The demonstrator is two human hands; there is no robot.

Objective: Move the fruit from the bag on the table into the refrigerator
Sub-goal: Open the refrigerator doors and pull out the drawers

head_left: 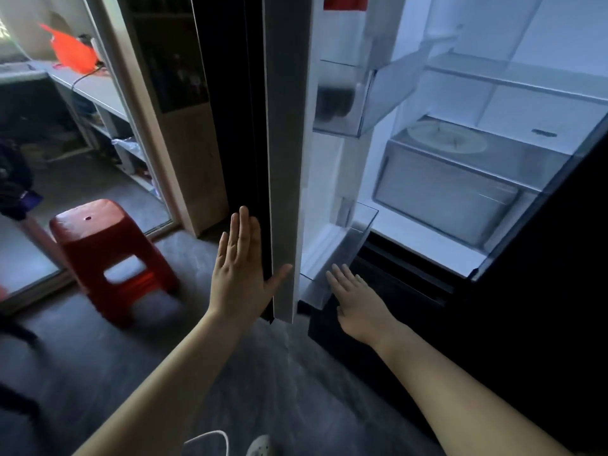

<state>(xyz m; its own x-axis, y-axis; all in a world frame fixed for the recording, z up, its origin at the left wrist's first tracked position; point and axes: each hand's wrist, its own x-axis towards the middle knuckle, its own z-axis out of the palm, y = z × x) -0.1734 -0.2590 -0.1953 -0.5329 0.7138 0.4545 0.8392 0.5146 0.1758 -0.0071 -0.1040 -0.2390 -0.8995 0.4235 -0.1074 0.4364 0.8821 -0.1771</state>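
Refrigerator [543,34]: at 1 to 3 o'clock, standing open and lit inside; clear shelves run across its upper part
Door [284,159]: swung out at 12 o'clock, seen edge-on; dark outer face to the left, pale edge toward the camera
Left hand [241,268]: near centre, palm flat against the door's dark outer face; fingers [243,232] straight and pressed together, pointing up; thumb splayed across the pale edge; holds nothing
Right hand [355,304]: just past centre toward 4 o'clock, palm down; fingers [339,274] straight and slightly spread, holding nothing; the tips lie at the lower door bin [342,255], contact cannot be told
Upper door bin [362,126]: clear, at 1 o'clock, something dark and blurred inside
Drawer [444,199]: frosted, at 3 o'clock in the lower compartment, pushed in; a pale round dish [445,136] sits on the shelf above it
Bag [74,51]: orange-red, far off at 10 o'clock on the bench [95,87], well apart from both hands; its contents cannot be made out
Stool [108,255]: red plastic, at 9 o'clock on the grey floor [230,373], beside a glass partition
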